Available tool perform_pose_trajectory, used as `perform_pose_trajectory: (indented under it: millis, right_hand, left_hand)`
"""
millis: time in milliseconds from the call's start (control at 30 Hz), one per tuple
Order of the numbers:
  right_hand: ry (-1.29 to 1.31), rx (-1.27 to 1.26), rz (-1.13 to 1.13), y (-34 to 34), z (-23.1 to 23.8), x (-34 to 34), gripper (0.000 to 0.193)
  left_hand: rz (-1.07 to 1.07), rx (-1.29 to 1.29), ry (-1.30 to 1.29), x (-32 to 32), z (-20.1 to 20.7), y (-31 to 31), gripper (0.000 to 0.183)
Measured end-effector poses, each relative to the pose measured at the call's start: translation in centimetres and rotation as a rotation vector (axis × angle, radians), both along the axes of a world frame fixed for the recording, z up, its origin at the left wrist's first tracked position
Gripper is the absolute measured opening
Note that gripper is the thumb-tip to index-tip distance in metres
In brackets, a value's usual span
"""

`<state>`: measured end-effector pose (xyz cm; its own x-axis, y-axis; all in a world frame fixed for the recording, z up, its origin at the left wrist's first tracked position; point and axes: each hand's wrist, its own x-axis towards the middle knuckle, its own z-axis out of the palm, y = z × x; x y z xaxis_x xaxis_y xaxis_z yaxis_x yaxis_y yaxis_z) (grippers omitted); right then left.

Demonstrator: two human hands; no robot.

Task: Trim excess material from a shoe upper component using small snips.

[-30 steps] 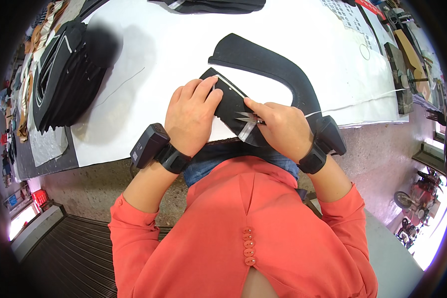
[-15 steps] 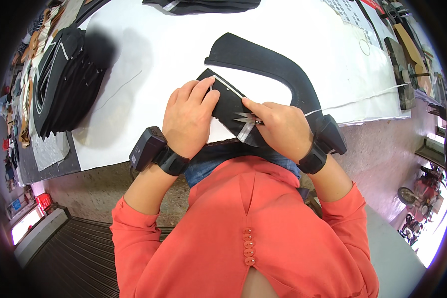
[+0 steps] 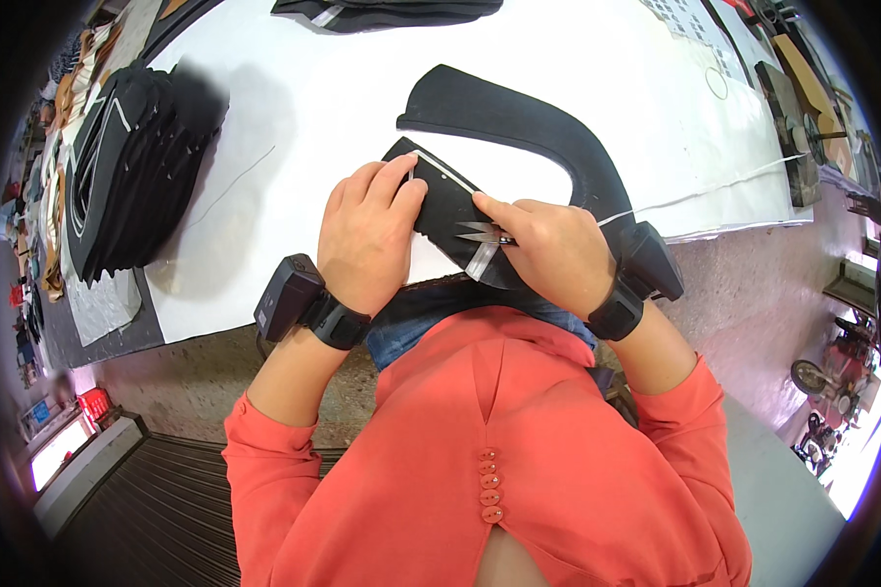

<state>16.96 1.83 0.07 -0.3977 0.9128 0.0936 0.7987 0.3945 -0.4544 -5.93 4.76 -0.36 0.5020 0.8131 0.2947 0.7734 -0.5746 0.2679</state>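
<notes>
A curved black piece (image 3: pixel 504 108) of sheet material lies on the white-covered table in front of me, its near end under both hands. White cord (image 3: pixel 448 173) runs along the upper edge of that near end. My left hand (image 3: pixel 367 220) is closed at the end's left side, fingertips and thumb pinching the piece and cord. My right hand (image 3: pixel 563 245) holds small scissors (image 3: pixel 482 233), blades apart and pointing left over the black surface. Its index finger presses the cord at the edge. A pale strip (image 3: pixel 482 258) shows below the blades.
A stack of black pieces (image 3: pixel 132 176) with white edging stands at the left. More black pieces (image 3: pixel 387 10) lie at the far edge. The cord's tail (image 3: pixel 700 188) stretches right toward a reel (image 3: pixel 814 145). A loose thread (image 3: pixel 235 179) rests on the white table cover (image 3: pixel 313 98).
The view has shifted slightly. Both hands, the scissors and the black piece keep nearly the same positions relative to each other.
</notes>
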Motion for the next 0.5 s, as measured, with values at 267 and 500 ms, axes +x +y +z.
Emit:
perform_pose_trajectory:
  millis: [267,500]
  right_hand:
    - [0.007,0.006,0.003,0.01,-0.02,-0.02,0.045]
    - [-0.001,0.009,0.003,0.01,-0.05,0.01,0.044]
  left_hand:
    - [0.001,0.010,0.000,-0.03,-0.07,-0.02,0.030]
    - [-0.002,0.007,0.000,-0.04,-0.04,-0.04,0.029]
